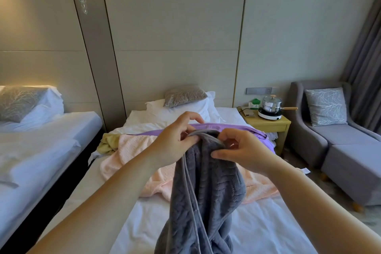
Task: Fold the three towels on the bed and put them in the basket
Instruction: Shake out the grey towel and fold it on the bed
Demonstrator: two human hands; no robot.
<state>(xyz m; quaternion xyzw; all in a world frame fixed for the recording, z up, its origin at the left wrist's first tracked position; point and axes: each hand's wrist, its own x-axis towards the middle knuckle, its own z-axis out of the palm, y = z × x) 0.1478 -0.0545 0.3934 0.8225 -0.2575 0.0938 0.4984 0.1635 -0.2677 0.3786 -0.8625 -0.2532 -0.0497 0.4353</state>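
Plainly the first fold has hardly begun. Far to the left of the hands an olive cloth [107, 142] lies bunched at the edge of the bed [268, 231]. Next to it a pink towel [132, 150] is spread loose on the sheet and passes beneath both forearms.

The left hand [175, 143] pinches the piped hem of a grey towel [206, 196] between its thumb and curled fingers. The towel hangs from the two hands in a twisted, doubled drape, and its lower end drops out of view towards the person. The right hand [245, 150], just beside the left, grips the same hem with its thumb below and its fingers curled over.

Beyond the hands and out to their right, a purple towel [254, 131] lies unfolded across the bed. Farther right a steel pot [271, 105] stands on a bedside tabletop [268, 122]. No basket is in view.

With both grips so close together on one stretch of hem, the step in hand looks like finding the grey towel's corners. The next move probably calls for running the hands apart along that hem until the cloth hangs flat and untwisted. After that the corners can be brought together, or the towel laid on the bare sheet nearest the person.
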